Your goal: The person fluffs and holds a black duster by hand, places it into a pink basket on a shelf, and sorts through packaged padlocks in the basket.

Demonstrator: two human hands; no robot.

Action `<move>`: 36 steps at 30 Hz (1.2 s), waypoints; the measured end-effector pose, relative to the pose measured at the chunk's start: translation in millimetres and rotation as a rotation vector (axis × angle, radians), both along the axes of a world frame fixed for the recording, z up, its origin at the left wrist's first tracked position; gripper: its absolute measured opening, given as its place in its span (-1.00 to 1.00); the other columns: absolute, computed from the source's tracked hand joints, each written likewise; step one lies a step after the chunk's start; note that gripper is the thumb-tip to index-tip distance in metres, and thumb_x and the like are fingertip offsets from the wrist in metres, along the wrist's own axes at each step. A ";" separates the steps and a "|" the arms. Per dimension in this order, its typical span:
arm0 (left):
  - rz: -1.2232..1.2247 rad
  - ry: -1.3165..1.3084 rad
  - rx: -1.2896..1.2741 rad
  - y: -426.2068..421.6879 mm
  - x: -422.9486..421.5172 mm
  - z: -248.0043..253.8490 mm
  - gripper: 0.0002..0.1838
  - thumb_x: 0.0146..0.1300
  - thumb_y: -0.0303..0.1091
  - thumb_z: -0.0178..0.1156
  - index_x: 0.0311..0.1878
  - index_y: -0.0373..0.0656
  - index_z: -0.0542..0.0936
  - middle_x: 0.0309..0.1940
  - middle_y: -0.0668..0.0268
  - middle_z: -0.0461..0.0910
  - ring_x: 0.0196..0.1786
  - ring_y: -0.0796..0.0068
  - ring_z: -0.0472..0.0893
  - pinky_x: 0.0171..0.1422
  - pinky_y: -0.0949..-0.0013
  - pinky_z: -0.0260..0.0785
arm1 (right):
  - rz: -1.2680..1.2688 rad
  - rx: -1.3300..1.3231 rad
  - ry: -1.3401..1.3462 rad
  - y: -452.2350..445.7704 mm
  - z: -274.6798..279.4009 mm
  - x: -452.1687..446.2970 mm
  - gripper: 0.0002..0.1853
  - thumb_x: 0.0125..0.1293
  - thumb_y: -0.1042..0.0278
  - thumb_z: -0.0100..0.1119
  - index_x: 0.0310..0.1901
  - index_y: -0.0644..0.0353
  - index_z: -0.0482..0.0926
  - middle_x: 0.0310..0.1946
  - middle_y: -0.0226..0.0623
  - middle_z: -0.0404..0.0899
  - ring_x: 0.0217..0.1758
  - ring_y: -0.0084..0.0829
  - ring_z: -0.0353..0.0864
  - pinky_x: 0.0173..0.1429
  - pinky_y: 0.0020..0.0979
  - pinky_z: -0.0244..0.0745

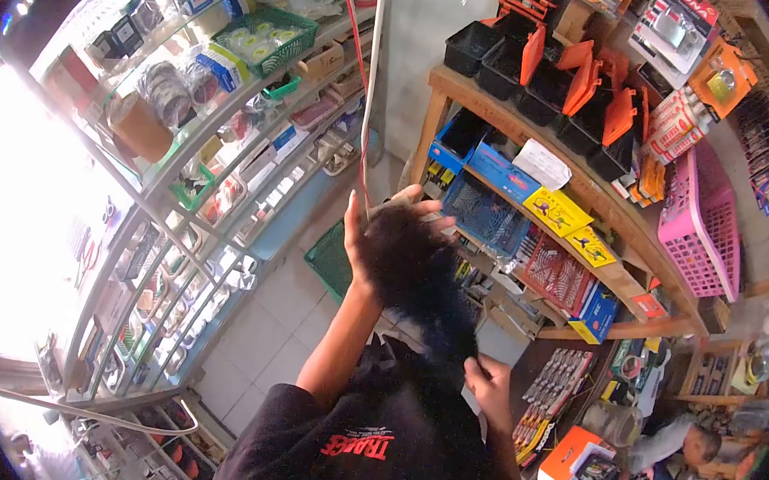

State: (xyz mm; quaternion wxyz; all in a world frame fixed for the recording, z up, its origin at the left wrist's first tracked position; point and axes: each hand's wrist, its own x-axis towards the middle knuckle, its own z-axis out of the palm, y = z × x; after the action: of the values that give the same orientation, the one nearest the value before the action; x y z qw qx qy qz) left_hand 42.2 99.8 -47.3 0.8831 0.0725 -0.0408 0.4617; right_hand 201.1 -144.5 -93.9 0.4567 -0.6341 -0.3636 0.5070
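Observation:
A black fluffy duster (410,261) hangs in front of my chest, its bushy head up and its narrow end slanting down to the right. My left hand (363,247) is behind and beside the bushy head, fingers stretched and spread, the palm mostly hidden by the fluff. At the narrow end, my right hand (487,379) is closed around the duster; any handle is hidden. A red and white cord (368,100) runs down from above and reaches the fingers of my left hand.
Glass display shelves (197,166) with small boxed goods curve along the left. A wooden shelf (561,137) carries black bins with orange lids and blue and red baskets. A pink basket (703,224) stands at right. Below it, another person (659,461) is at lower right. Floor tiles (268,340) show between.

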 end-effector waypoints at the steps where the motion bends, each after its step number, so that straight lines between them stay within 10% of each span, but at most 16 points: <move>1: 0.009 0.028 -0.128 -4.3 1.3 11.6 -0.08 0.28 0.44 -0.20 0.33 -0.27 0.33 0.15 -0.07 0.50 0.21 -0.15 0.48 0.30 -0.23 0.28 | -0.037 -0.014 0.067 0.2 -8.3 -0.3 -0.62 0.38 0.31 0.16 -0.58 0.20 0.34 -0.69 -0.56 0.28 -0.62 -0.71 0.21 -0.53 -0.49 0.06; 6: -0.085 -0.015 0.198 8.4 -4.1 -6.6 -0.01 0.20 0.53 -0.21 0.28 -0.29 0.39 0.15 -0.06 0.49 0.19 -0.09 0.50 0.31 -0.19 0.29 | 0.057 -0.009 -0.122 8.7 2.6 3.1 -0.61 0.41 0.39 0.09 -0.63 0.14 0.32 -0.71 -0.58 0.25 -0.66 -0.72 0.15 -0.54 -0.53 0.00; 8: -0.006 0.085 -0.284 -6.8 -0.7 18.8 0.01 0.21 0.52 -0.24 0.35 -0.28 0.29 0.14 -0.14 0.48 0.21 -0.19 0.47 0.30 -0.24 0.27 | 0.005 0.015 0.000 12.2 -4.2 1.7 -0.60 0.41 0.40 0.08 -0.63 0.14 0.31 -0.72 -0.58 0.24 -0.67 -0.73 0.13 -0.56 -0.53 -0.03; 12: -0.102 -0.002 0.241 9.3 -2.6 -1.5 -0.02 0.21 0.52 -0.25 0.31 -0.25 0.36 0.13 -0.10 0.50 0.16 -0.14 0.51 0.32 -0.23 0.26 | 0.101 0.005 0.007 17.2 -0.2 4.4 -0.61 0.43 0.36 0.09 -0.61 0.14 0.31 -0.72 -0.59 0.22 -0.66 -0.73 0.13 -0.56 -0.53 -0.02; 16: 0.062 0.149 -0.217 -6.2 7.1 4.3 -0.03 0.24 0.50 -0.28 0.29 -0.28 0.35 0.09 -0.15 0.51 0.13 -0.28 0.51 0.29 -0.27 0.28 | 0.065 -0.040 0.131 19.1 -1.4 1.3 -0.63 0.42 0.30 0.14 -0.57 0.15 0.36 -0.69 -0.59 0.27 -0.62 -0.71 0.19 -0.54 -0.50 0.05; 21: 0.001 -0.030 0.207 15.2 -7.9 -0.6 -0.04 0.23 0.52 -0.26 0.15 -0.33 0.44 0.03 -0.14 0.53 0.12 -0.18 0.53 0.25 -0.16 0.34 | 0.080 -0.074 0.073 10.5 -49.8 2.7 -0.62 0.44 0.29 0.12 -0.56 0.18 0.37 -0.68 -0.56 0.30 -0.61 -0.70 0.19 -0.51 -0.50 0.08; 28: -0.071 -0.127 -0.404 -23.8 25.2 -13.7 -0.09 0.23 0.50 -0.34 0.14 -0.22 0.44 -0.02 -0.09 0.55 0.07 -0.13 0.55 0.17 -0.14 0.39 | 0.032 0.054 0.157 28.2 -31.3 1.8 -0.59 0.46 0.24 0.10 -0.58 0.18 0.35 -0.68 -0.55 0.29 -0.62 -0.69 0.20 -0.52 -0.50 0.09; 32: -0.022 0.157 0.362 5.0 16.5 -3.2 -0.15 0.33 0.41 -0.33 0.21 -0.22 0.44 -0.07 0.09 0.61 0.05 -0.08 0.57 0.18 -0.02 0.41 | -0.019 0.024 0.053 3.2 -89.1 9.2 -0.58 0.47 0.22 0.08 -0.58 0.18 0.36 -0.70 -0.54 0.30 -0.62 -0.69 0.22 -0.53 -0.49 0.12; 36: 0.061 0.463 -0.213 -14.7 39.5 -13.8 -0.24 0.37 0.33 -0.22 0.20 -0.21 0.46 -0.10 0.15 0.62 -0.02 0.09 0.62 0.15 0.05 0.44 | -0.096 0.056 0.018 2.4 -74.4 5.9 -0.57 0.47 0.22 0.07 -0.58 0.20 0.37 -0.71 -0.51 0.32 -0.63 -0.67 0.25 -0.53 -0.48 0.14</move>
State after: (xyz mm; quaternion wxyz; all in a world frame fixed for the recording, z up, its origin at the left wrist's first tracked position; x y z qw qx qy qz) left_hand 81.8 85.0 -61.0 0.8573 0.0838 0.2137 0.4609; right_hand 207.0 -142.1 -168.3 0.5015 -0.6330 -0.3427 0.4800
